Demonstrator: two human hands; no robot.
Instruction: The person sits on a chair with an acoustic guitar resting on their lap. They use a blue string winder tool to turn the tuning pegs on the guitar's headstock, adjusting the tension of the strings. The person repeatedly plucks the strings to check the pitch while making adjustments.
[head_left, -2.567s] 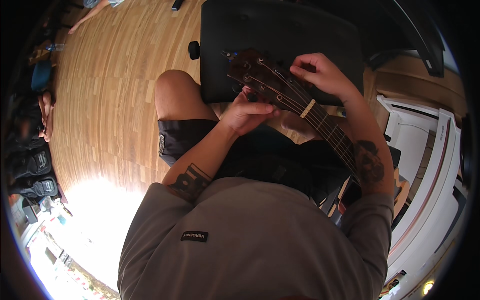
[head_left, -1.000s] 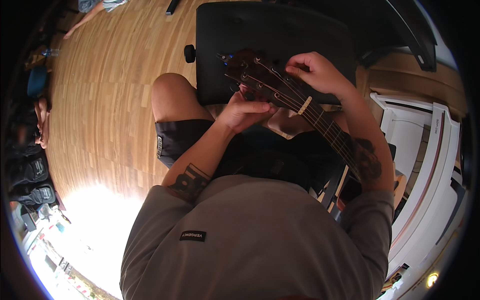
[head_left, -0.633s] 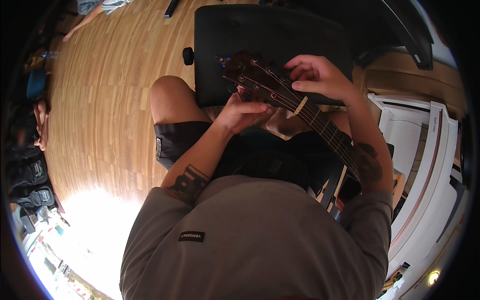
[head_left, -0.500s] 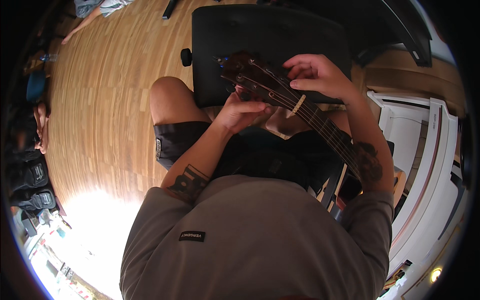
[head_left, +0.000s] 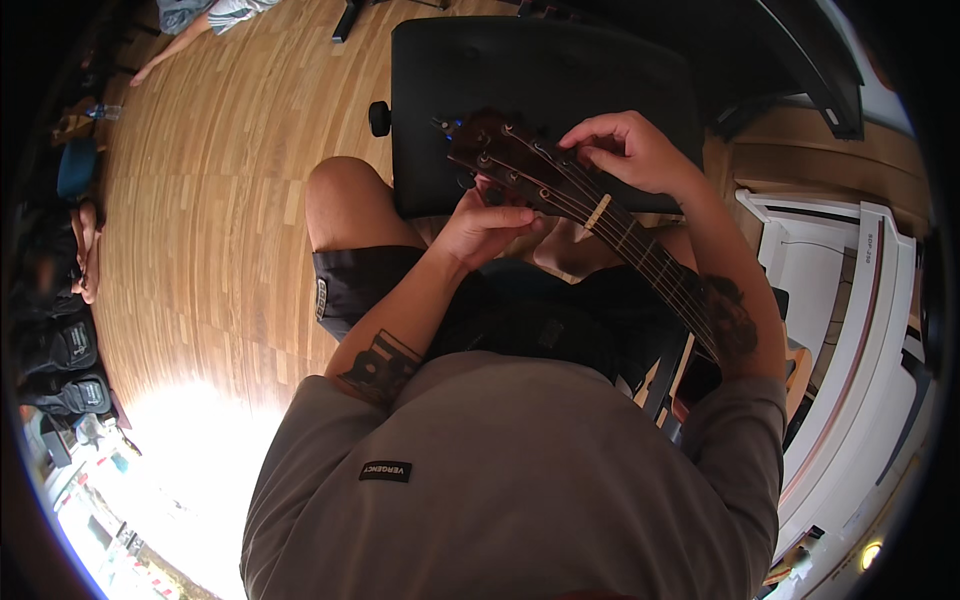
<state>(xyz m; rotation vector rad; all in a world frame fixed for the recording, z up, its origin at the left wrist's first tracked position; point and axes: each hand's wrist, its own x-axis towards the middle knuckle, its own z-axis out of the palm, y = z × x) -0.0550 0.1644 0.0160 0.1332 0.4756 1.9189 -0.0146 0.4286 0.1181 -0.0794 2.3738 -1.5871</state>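
Bracing guitar headstock (head_left: pixel 528 168) at frame's upper centre in curled left hand (head_left: pixel 476 230), apparently pinching tuning peg (head_left: pixel 567 153) in right hand's (head_left: pixel 640 155) grip; possibly risking slip from slackened left support.

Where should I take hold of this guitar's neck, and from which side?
Probably around the neck just below the pale nut, coming from the left and beneath. That stretch is slim and slants down to the right, fretted face up. The left hand is at the headstock, the right hand by its right edge, and the right forearm crowds the neck's right side.
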